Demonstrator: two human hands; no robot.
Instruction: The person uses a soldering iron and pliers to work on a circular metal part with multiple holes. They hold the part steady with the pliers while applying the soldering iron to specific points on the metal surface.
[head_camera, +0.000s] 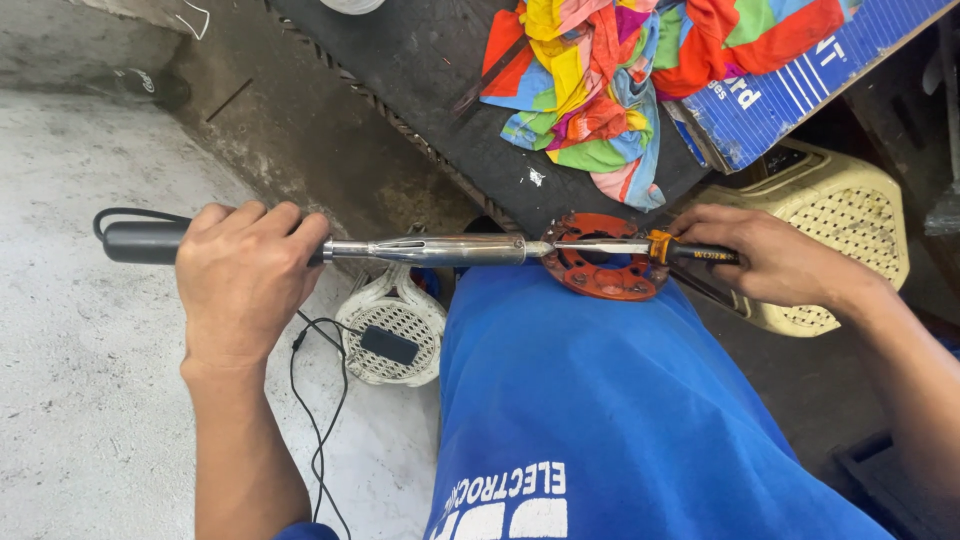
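Left hand (245, 275), chrome-barrelled soldering iron (440, 249), screwdriver (640, 247)

I see rough grey concrete floor (90, 400) left of a dark rubber mat (420, 90). Multicoloured cloth (600, 90) lies on the mat, blue cardboard box (790, 90) beside it, cream plastic stool (840, 215) below it. Daylight, even.
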